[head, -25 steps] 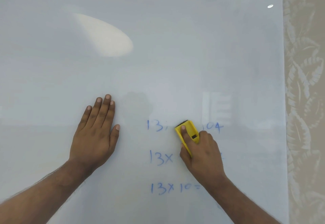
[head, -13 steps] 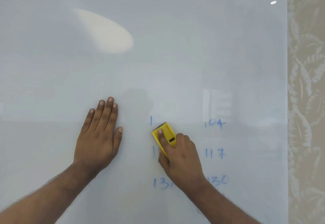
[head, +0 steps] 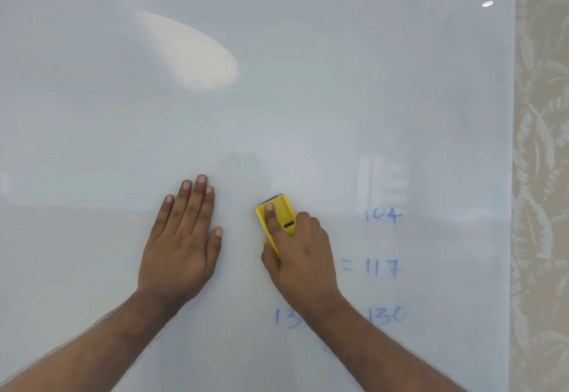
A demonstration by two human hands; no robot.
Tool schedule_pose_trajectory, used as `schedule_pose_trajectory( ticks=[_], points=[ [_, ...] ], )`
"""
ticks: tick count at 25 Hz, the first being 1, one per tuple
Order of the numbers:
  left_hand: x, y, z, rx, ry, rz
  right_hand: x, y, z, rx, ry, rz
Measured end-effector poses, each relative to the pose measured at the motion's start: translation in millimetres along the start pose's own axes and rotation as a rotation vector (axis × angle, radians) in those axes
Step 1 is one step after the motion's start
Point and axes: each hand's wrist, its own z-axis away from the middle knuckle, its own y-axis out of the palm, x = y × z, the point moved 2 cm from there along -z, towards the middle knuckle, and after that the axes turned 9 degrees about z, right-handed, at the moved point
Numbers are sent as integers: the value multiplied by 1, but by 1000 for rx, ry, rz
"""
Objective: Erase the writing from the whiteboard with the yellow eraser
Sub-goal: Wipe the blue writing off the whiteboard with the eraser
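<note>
A large whiteboard fills the view. My right hand presses the yellow eraser flat against it, index finger along the eraser's top. Blue writing survives to the right and below: "104", "= 117", "13" and "130". The strip between these and the eraser is wiped. My left hand lies flat on the board left of the eraser, fingers together, holding nothing.
The board's right edge meets a beige wall with a leaf pattern. A bright light reflection sits on the upper board, and a small silver mount at the upper right.
My right hand slid the eraser left along the top row, wiping away the "13" and most of the second row's left part. My left hand stayed flat in place.
</note>
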Motion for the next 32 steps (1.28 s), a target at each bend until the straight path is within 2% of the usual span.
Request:
schedule_pose_trajectory(
  ticks=[5,8,12,17,19,24,28,30,32],
  points=[
    [0,0,7,8,6,-8,-23,1,26,7,-126,55],
    [0,1,13,18,-7,-7,-39,-3,12,-10,-11,36],
    [-3,2,16,18,-13,-6,-20,-2,-15,-33,133,-39],
    [1,2,20,27,-4,2,-25,0,19,0,-79,10],
    [1,2,21,33,-4,1,-48,-2,29,-5,-71,27],
    [-1,2,22,30,2,8,-106,-8,11,-39,112,51],
    [1,2,25,32,13,-3,-145,-3,19,-46,400,-51],
    [0,2,26,32,5,-4,-150,2,39,-63,555,-96],
    [-1,2,27,31,-5,-1,-139,6,59,-78,623,-127]
  ],
)
